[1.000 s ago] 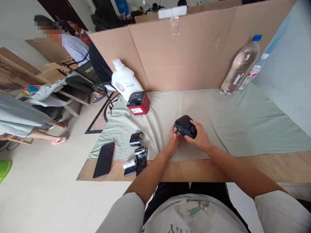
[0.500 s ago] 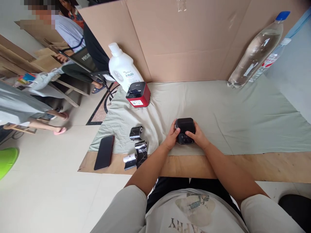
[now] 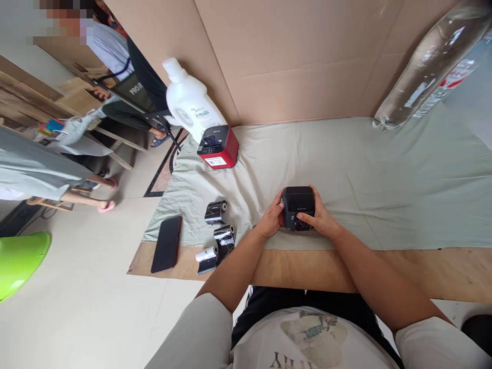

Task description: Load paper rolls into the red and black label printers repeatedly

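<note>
A small black box-shaped printer (image 3: 298,202) stands on the pale green cloth (image 3: 384,195) near the table's front edge. My left hand (image 3: 271,221) grips its left side. My right hand (image 3: 321,219) wraps its right side, with the thumb pressed on the near face. To the left lie three black wrapped rolls (image 3: 215,212) (image 3: 224,240) (image 3: 206,258), one showing a white end. A red and black printer (image 3: 218,148) sits further back on the left.
A black phone (image 3: 166,243) lies at the table's left corner. A white jug (image 3: 190,102) stands behind the red printer. Clear plastic bottles (image 3: 426,72) lean at the back right. A cardboard wall (image 3: 300,56) runs along the back. Other people sit at the far left.
The black printer went from tilted in my hands to standing flat on the cloth, both hands now around it. The camera has moved closer and tilted down.
</note>
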A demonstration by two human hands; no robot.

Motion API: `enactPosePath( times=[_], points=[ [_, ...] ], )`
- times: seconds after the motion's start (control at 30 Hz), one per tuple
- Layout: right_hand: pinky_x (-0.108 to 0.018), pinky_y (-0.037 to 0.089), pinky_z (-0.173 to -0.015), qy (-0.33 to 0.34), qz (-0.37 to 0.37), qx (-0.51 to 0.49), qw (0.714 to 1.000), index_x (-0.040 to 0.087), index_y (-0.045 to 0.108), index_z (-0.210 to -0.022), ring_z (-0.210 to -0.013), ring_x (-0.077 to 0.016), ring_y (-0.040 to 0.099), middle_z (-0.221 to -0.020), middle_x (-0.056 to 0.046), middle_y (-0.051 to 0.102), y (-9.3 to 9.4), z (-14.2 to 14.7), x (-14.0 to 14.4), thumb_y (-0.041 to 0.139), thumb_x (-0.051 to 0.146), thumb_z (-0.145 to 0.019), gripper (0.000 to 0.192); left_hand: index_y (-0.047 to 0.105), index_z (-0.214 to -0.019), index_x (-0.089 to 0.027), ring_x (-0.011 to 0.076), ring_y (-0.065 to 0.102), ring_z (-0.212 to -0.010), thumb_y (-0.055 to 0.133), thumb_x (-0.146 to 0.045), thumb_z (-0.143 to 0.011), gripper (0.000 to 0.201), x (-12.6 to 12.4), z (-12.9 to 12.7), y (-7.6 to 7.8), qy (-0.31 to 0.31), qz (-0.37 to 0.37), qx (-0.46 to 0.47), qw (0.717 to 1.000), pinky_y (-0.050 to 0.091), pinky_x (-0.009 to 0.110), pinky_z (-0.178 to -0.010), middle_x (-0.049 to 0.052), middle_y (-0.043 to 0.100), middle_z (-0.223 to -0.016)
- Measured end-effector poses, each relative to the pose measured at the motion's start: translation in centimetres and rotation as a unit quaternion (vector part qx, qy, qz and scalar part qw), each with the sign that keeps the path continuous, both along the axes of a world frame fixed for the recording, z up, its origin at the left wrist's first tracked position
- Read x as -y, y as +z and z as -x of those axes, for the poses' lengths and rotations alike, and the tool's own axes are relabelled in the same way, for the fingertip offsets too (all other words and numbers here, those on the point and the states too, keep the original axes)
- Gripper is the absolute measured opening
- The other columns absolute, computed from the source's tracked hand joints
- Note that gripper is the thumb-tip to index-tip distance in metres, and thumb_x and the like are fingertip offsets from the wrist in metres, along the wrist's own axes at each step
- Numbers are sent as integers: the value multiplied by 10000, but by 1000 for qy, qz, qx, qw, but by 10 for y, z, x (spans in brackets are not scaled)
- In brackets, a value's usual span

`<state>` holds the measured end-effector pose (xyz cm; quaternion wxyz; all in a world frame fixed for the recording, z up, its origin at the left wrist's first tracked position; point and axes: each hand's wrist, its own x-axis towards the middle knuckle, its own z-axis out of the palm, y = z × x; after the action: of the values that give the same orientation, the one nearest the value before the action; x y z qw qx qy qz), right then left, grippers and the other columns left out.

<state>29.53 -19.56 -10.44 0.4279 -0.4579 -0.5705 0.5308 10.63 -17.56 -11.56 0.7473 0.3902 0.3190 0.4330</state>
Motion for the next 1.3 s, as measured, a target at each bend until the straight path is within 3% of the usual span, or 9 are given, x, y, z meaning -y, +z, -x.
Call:
enactPosePath(
  times=[0.27,0.5,0.67,0.77,0.87,0.97,1.03,1.13,1.3],
  points=[
    [-560,217,-1217,-4,-9,-25,1000,229,-36,-1589,-1451,-323,356,-1569,-180,342,3,3,5,739,617,-737,1215,404,-1487,-297,287,460,-1369,662,-503,-845,722,0,3,1,2,8,-34,999,418,446,-1101,56,490,-1498],
    [-513,374,-1144,-18,-21,-69,997,247,282,-1526,-1337,-312,491,-1470,-145,480,4,-4,2,758,603,-715,1005,399,-1471,-241,259,633,-1094,694,-502,-803,776,1,0,15,-17,30,-10,999,531,376,-887,89,646,-1257],
    [-415,515,-907,-128,-67,-23,989,213,592,-1171,-1036,-255,620,-1105,-102,663,5,-10,-4,616,705,-786,625,435,-1444,-271,173,636,-809,698,-519,-792,745,1,4,10,-50,9,-50,997,513,288,-698,37,680,-1001],
    [-340,493,-745,-200,-63,30,977,207,588,-843,-806,-201,584,-796,-41,609,6,-14,-8,458,754,-843,562,435,-1440,-279,128,584,-696,702,-499,-792,735,2,6,5,-90,5,-82,993,498,272,-660,-2,645,-874],
    [-302,409,-618,-230,-48,117,965,227,476,-672,-662,-167,488,-635,4,477,6,-18,-10,374,783,-844,590,484,-1394,-251,154,610,-796,703,-468,-780,687,3,6,2,-107,-14,-105,989,509,320,-749,25,655,-948],
    [-300,372,-599,-235,-54,195,951,228,488,-655,-636,-170,470,-599,4,469,6,-18,-11,320,781,-854,612,550,-1306,-217,218,614,-977,662,-455,-794,576,7,2,3,-59,-54,-152,985,498,382,-848,79,655,-1103],
    [-314,397,-632,-229,-63,236,942,219,583,-718,-673,-194,519,-645,-26,559,5,-18,-12,313,762,-866,624,599,-1208,-201,236,599,-1014,624,-444,-828,453,12,-1,5,16,-109,-227,968,481,414,-898,93,651,-1117],
    [-358,442,-716,-222,-68,290,928,206,697,-871,-799,-250,598,-792,-93,685,1,-17,-15,330,728,-880,638,646,-1054,-203,249,571,-1028,602,-411,-858,290,20,-3,12,120,-233,-346,901,438,442,-974,97,644,-1076],
    [-403,467,-801,-202,-58,313,926,201,729,-1015,-960,-294,637,-970,-138,736,-3,-17,-18,313,661,-933,625,698,-932,-241,262,548,-987,541,-353,-912,193,26,-4,32,152,-356,-403,829,419,446,-958,82,671,-926]
  ],
)
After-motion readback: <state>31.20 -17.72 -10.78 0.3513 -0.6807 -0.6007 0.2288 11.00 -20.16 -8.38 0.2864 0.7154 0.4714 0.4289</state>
